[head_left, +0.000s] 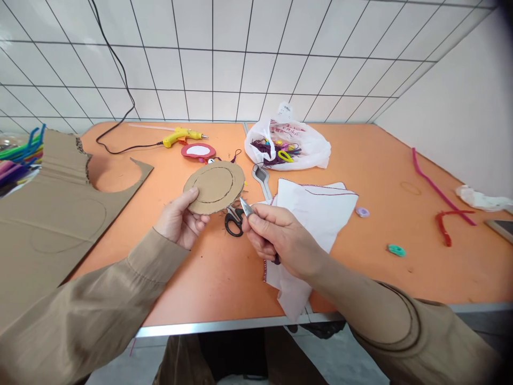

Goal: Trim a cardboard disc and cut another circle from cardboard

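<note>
My left hand (182, 216) grips a round cardboard disc (212, 187) by its left edge, thumb on top and fingers below. A smaller circle is marked inside the disc's rim. In my right hand (280, 235) is a knife (246, 206), its short pointed blade sticking out past the thumb and close to the disc's right edge. Most of the handle is hidden in the fist. Black-handled scissors (234, 222) lie on the table just below the disc, partly covered by it. White cloth (316, 206) with dark red stitched edging spreads beneath and beyond my right hand.
A yellow glue gun (182, 137) with a black cord and a red ring-shaped piece (198, 151) lie behind the disc. Cut cardboard (52, 224) covers the left side. A white plastic bag (308, 147) of threads stands at the back. Pipe cleaners (438, 187) lie at right.
</note>
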A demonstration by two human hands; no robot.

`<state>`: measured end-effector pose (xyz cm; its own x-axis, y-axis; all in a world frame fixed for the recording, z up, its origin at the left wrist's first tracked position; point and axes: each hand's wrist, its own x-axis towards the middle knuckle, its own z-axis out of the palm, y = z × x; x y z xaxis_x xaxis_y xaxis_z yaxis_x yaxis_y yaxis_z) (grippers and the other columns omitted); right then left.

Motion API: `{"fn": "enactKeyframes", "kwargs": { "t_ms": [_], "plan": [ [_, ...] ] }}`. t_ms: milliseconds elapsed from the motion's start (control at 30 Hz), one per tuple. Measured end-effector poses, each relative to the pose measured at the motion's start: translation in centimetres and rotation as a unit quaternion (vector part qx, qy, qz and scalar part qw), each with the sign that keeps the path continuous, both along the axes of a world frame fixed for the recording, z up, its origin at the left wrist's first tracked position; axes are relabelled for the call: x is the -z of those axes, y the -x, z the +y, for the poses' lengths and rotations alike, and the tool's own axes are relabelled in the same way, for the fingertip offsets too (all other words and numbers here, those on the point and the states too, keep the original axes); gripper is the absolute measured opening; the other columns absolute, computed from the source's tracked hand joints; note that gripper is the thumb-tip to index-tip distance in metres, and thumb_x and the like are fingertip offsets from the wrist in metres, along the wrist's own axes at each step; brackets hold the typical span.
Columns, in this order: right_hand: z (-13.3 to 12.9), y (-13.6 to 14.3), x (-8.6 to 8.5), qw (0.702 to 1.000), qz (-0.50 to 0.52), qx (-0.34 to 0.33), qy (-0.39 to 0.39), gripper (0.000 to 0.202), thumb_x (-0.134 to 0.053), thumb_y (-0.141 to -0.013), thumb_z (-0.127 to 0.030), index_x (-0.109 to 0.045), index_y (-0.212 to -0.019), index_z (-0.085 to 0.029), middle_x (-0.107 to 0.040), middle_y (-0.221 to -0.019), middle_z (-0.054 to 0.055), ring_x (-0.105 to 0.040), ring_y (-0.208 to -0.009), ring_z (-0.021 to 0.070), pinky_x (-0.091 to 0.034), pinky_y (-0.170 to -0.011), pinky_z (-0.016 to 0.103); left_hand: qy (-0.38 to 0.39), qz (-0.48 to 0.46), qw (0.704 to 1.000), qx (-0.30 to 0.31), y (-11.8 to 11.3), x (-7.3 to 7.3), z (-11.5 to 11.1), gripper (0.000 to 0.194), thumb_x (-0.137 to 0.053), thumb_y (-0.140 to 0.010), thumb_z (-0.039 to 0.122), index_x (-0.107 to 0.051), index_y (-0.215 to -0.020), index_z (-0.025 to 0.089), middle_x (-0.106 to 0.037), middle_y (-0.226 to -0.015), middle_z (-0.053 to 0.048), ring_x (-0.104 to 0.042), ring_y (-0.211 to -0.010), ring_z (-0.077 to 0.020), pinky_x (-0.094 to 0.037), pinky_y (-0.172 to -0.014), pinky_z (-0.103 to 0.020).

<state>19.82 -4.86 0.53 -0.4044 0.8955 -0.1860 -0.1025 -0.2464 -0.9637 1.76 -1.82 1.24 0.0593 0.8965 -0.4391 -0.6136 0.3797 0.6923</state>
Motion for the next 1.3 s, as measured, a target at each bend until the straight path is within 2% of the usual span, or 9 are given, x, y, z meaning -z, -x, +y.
{"fn": "enactKeyframes", "kwargs": {
  "t_ms": [167, 333, 467, 567, 933, 1133, 1300],
  "plan": [
    [0.1, -0.1, -0.1, 1.0, -0.01, 0.002, -0.014, 0.019, -0.05, -0.085, -0.03, -0.049, -0.071, -0.018, -0.038, -0.048, -0.009, -0.026, -0.04, 0.0039, -0.02, -0.036, 0.017, -0.014, 0.035, 0.999, -0.026, 0.0, -0.1, 0.1, 0.02, -0.049, -0.087, 0.013, -0.061, -0.103, 0.009, -0.068, -0.056, -0.004, -0.053, -0.03, -0.01, -0.042, -0.028, -0.015],
    [0.2, 0.0, -0.2, 1.0, -0.025, 0.004, -0.005, 0.018, -0.049, -0.085, -0.028, -0.049, -0.07, -0.017, -0.039, -0.048, -0.008, -0.026, -0.04, 0.0037, -0.019, -0.036, 0.017, -0.072, 0.049, 0.995, -0.038, 0.4, 0.3, 0.3, 0.021, -0.057, -0.081, 0.011, -0.064, -0.101, 0.012, -0.069, -0.059, -0.003, -0.058, -0.035, -0.0122, -0.045, -0.03, -0.016],
    [0.3, 0.0, -0.2, 0.999, -0.032, 0.003, 0.002, 0.017, -0.049, -0.085, -0.028, -0.049, -0.071, -0.018, -0.039, -0.047, -0.009, -0.024, -0.038, 0.0035, -0.018, -0.036, 0.018, -0.131, 0.074, 0.988, -0.03, 0.9, 1.0, 0.3, 0.003, -0.064, -0.077, 0.014, -0.066, -0.076, 0.013, -0.068, -0.054, -0.004, -0.058, -0.036, -0.0133, -0.044, -0.03, -0.017],
    [0.4, -0.1, -0.2, 0.999, -0.036, 0.005, 0.002, 0.017, -0.049, -0.085, -0.027, -0.049, -0.071, -0.017, -0.038, -0.047, -0.01, -0.023, -0.038, 0.003, -0.018, -0.036, 0.017, -0.174, 0.099, 0.979, -0.032, 1.0, 1.2, 0.4, 0.012, -0.064, -0.075, 0.016, -0.065, -0.064, 0.012, -0.066, -0.051, -0.006, -0.057, -0.035, -0.0139, -0.043, -0.028, -0.018],
    [0.5, 0.0, -0.3, 0.999, -0.044, 0.014, -0.004, 0.019, -0.046, -0.086, -0.027, -0.049, -0.07, -0.017, -0.039, -0.047, -0.009, -0.024, -0.038, 0.0034, -0.018, -0.036, 0.018, -0.169, 0.141, 0.974, -0.06, 0.7, 1.1, 0.5, 0.02, -0.078, -0.056, 0.029, -0.066, -0.058, 0.012, -0.064, -0.048, -0.004, -0.054, -0.032, -0.0129, -0.04, -0.026, -0.018],
    [0.5, -0.1, -0.2, 0.994, -0.099, 0.013, -0.05, 0.018, -0.046, -0.086, -0.026, -0.049, -0.07, -0.017, -0.037, -0.049, -0.009, -0.024, -0.04, 0.0033, -0.019, -0.039, 0.019, -0.218, 0.205, 0.953, -0.052, 0.6, 0.8, 0.0, 0.024, -0.072, -0.064, 0.031, -0.058, -0.053, 0.015, -0.059, -0.043, -0.001, -0.052, -0.032, -0.0124, -0.04, -0.028, -0.021],
    [0.7, -0.2, 0.2, 0.988, -0.126, 0.005, -0.087, 0.017, -0.046, -0.085, -0.027, -0.05, -0.071, -0.017, -0.037, -0.05, -0.008, -0.027, -0.043, 0.005, -0.021, -0.041, 0.021, -0.234, 0.247, 0.938, -0.074, 0.5, 0.1, -0.6, 0.026, -0.073, -0.068, 0.029, -0.054, -0.057, 0.016, -0.057, -0.046, 0.003, -0.049, -0.032, -0.0075, -0.032, -0.028, -0.017]
  ]
}}
